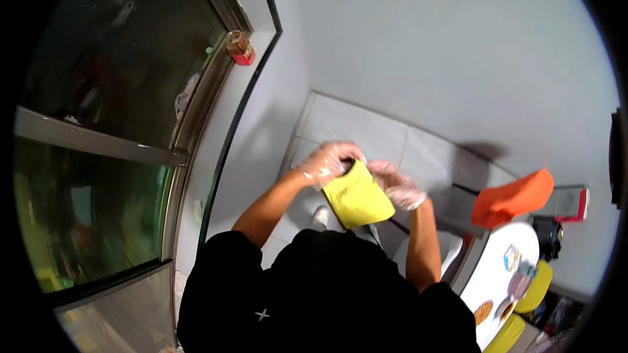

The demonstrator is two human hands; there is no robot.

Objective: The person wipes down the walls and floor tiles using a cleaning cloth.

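Both of my hands wear clear plastic gloves and are in front of my body, above the floor. Between them hangs a yellow, creased, bag-like thing (358, 197) with a dark patch at its top edge. My left hand (332, 161) is closed on its upper left corner, fingers curled over the dark patch. On the upper right edge, my right hand (396, 184) is closed with its fingertips at the yellow material. The glove's glare and blur hide the exact finger positions. Whether the yellow thing holds anything I cannot tell.
A glass jar with a red label (241, 49) stands on the window sill at left. At right are an orange chair (512, 197), a white table (517, 235) bearing food and small items, and yellow chairs (536, 287). A white shoe (320, 216) shows on the tiled floor (356, 117).
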